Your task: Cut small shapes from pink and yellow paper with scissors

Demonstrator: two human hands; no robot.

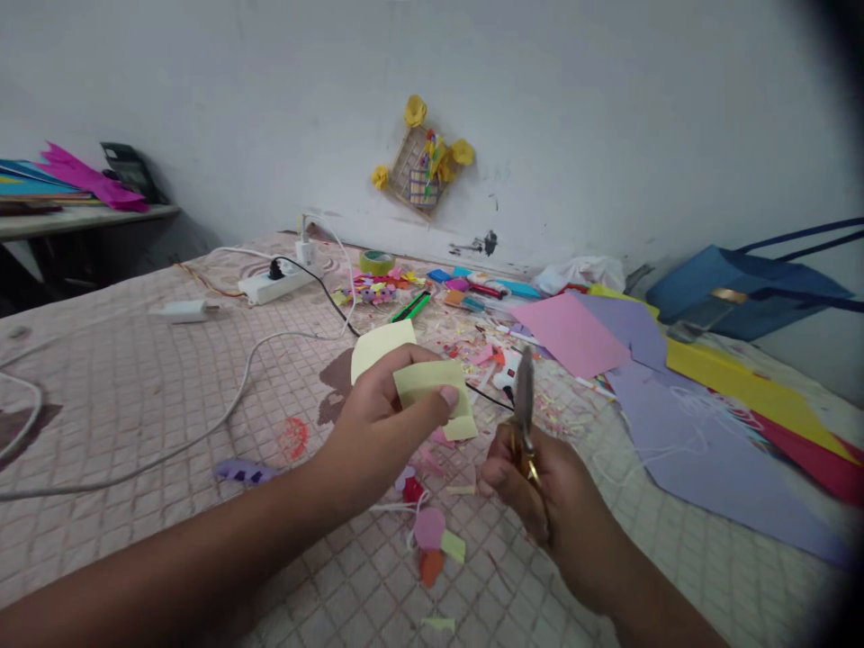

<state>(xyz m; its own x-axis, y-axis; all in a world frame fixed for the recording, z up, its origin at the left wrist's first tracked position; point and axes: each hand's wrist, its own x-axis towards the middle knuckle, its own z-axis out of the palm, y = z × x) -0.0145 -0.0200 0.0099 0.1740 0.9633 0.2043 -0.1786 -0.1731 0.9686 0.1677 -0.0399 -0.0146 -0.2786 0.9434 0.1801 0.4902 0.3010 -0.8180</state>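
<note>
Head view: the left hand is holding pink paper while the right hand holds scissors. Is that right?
Not quite. In the head view, the paper in the left hand is pale yellow, not pink. The right hand does hold scissors.

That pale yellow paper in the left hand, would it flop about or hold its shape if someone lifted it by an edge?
The pale yellow paper probably holds its shape fairly well, since it juts out from the left hand without drooping. Its small, thin pieces suggest it is very light. Being so thin, it may crease if squeezed.
</note>
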